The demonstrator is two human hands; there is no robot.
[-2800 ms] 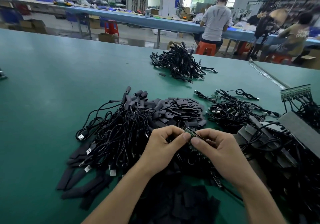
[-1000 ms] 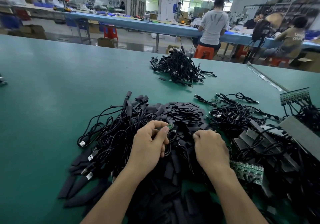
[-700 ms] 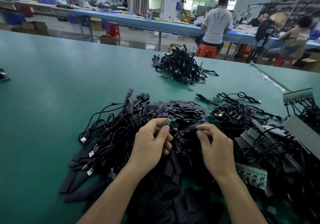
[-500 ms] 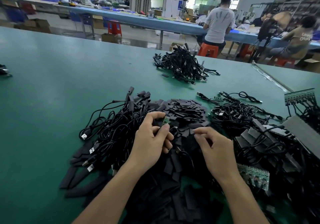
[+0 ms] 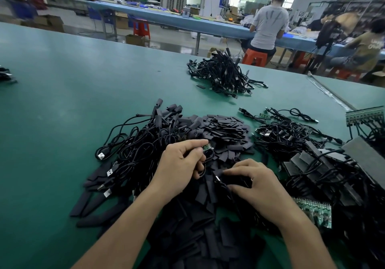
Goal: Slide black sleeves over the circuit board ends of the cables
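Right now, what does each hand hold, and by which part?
Left hand pinches a cable just behind its green circuit board, which sticks out. Right hand pinches a black sleeve, seemingly across its middle.

Two hands (image 5: 179, 164) (image 5: 257, 185), one held circuit board (image 5: 206, 147)

My left hand (image 5: 179, 164) pinches a thin black cable (image 5: 210, 158) whose small green circuit board (image 5: 206, 147) end pokes out past my fingertips, while my right hand (image 5: 256, 185) grips a flat black sleeve (image 5: 235, 180) lying crosswise, low over the heap of loose sleeves (image 5: 225, 129) beside it.
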